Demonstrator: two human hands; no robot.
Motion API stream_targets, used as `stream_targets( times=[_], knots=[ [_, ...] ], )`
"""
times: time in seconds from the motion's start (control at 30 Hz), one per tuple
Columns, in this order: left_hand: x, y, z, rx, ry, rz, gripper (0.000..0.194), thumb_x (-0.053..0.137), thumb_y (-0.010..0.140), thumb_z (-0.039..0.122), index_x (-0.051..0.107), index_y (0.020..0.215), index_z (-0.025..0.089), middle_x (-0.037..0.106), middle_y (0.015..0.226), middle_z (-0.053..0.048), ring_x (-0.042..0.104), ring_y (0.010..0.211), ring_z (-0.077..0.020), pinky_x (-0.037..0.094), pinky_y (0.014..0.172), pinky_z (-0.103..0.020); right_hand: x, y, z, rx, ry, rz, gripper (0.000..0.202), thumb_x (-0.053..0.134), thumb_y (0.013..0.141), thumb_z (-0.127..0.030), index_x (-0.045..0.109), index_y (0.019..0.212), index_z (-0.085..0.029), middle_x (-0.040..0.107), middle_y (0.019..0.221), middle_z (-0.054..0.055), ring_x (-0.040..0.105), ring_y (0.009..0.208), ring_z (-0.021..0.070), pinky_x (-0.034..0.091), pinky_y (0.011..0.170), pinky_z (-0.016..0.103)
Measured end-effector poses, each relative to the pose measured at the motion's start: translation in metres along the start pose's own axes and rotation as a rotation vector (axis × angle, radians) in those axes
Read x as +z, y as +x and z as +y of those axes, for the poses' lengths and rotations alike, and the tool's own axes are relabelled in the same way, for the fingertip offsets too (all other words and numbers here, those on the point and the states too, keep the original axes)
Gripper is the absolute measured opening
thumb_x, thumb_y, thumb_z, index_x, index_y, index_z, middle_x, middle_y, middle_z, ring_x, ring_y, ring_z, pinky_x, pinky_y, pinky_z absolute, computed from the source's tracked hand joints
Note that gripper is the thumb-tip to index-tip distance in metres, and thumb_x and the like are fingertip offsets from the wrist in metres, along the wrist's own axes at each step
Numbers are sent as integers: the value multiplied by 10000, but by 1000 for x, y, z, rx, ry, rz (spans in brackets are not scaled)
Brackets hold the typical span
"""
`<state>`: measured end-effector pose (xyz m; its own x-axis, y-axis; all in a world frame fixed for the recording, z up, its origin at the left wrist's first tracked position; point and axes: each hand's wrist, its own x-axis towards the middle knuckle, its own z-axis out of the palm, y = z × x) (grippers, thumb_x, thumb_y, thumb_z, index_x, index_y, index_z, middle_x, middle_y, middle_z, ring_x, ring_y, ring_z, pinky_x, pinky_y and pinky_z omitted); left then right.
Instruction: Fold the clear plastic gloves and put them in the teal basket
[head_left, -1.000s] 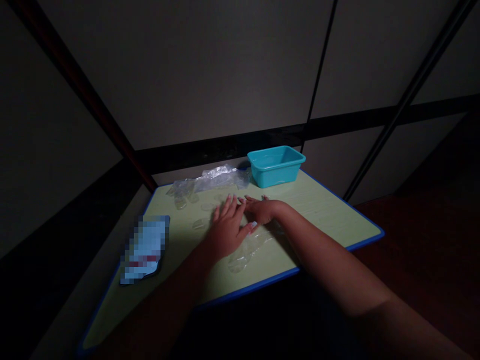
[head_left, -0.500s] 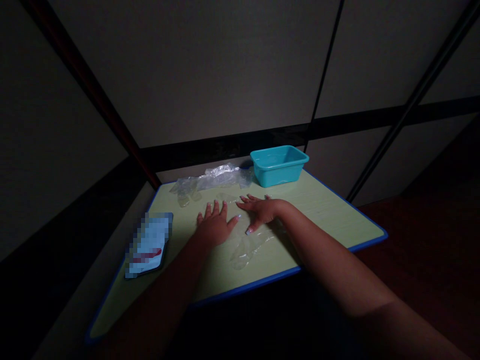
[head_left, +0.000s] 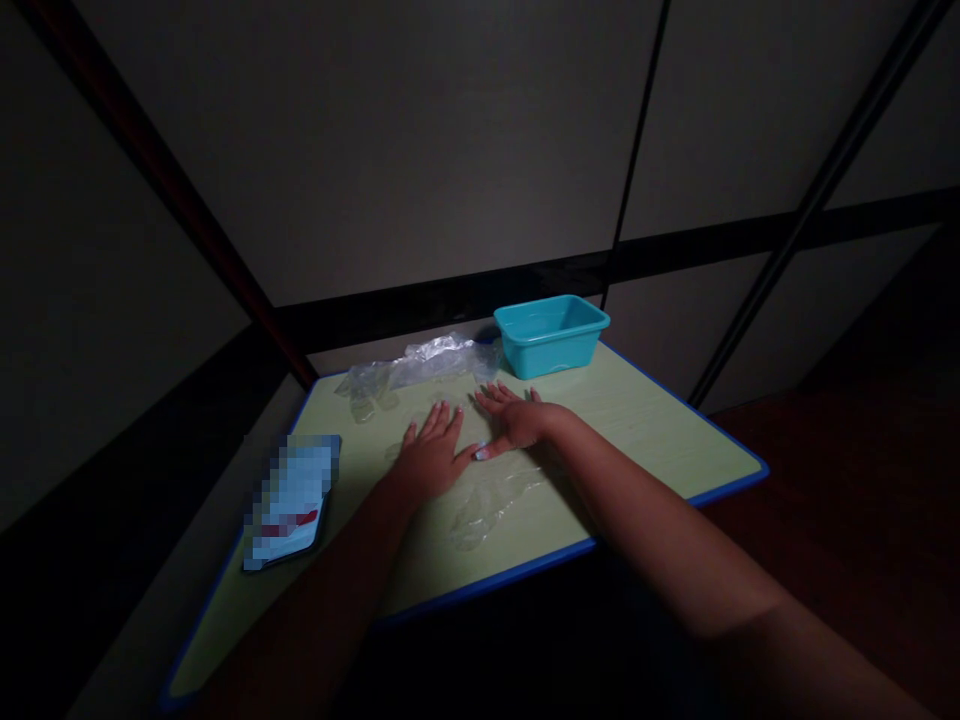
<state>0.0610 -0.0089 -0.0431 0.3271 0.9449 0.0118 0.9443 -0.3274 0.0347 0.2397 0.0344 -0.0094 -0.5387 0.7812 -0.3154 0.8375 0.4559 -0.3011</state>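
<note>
A thin, see-through plastic glove (head_left: 480,510) lies flat on the table, partly covered by my hands. My left hand (head_left: 431,460) rests palm down on it, fingers stretched forward. To its right, my right hand (head_left: 517,420) also lies palm down on the plastic with its fingers spread, its thumb close to the left thumb. Neither hand grips anything. Beyond them is a crumpled heap of clear plastic gloves (head_left: 427,365). Its separate layers are hard to make out in the dim light.
A turquoise plastic basket (head_left: 555,350) stands at the back of the pale green table (head_left: 645,440), which has a blue edge. A phone (head_left: 292,510) with its screen lit lies at the left. Behind the table rise wall panels (head_left: 420,150).
My hands have drawn closer together, and the right thumb has moved toward the left thumb. The left fingers sit closer together. The whole view has shifted slightly.
</note>
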Motion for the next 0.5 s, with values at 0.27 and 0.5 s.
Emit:
stream_targets(
  times=[0.27,0.5],
  knots=[
    [-6,0,-5,-50,-42,0,642,237,902,507,168,1431,150,111,1496,-132,78,1381,-237,155,1058,-529,3,2,0,-6,-7,-32,1128,535,604,-744,-48,1439,-259,-169,1487,98,-160,1348,323,-3,970,683],
    [0,1,-10,-107,-55,-84,669,230,883,571,166,1436,201,83,1496,-142,76,1377,-282,177,1024,-582,-4,2,3,-69,31,24,923,380,725,-744,84,1449,-253,-47,1509,82,-83,1364,319,-1,1000,654]
  ],
)
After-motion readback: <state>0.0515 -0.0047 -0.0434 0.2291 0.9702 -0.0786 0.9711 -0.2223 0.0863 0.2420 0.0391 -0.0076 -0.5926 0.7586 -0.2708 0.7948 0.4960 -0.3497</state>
